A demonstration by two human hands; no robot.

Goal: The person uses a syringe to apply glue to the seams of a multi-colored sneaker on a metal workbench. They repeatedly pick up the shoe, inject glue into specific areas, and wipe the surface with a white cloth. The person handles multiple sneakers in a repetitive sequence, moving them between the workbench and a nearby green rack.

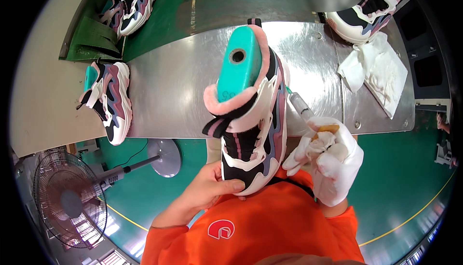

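Note:
A high-top sneaker (248, 139) in black, white, mauve and blue, with a pink fuzzy collar, is held up over the near edge of the metal bench. Inside it sits a turquoise shoe last (237, 72) with a round hole in its top. My bare left hand (210, 185) grips the toe end, thumb on the upper. In a white glove, my right hand (328, 156) is closed around a syringe (300, 104) with a green tip. That tip points at the sneaker's right side, near the sole edge; whether it touches I cannot tell.
Another sneaker (112, 102) rests at the bench's left end. More sneakers (137, 6) stand at the far left, beside green flaps (96, 38), and one sneaker (364, 16) is at the far right. A white cloth (378, 72) lies on the metal bench (169, 81). A fan (71, 202) stands at left.

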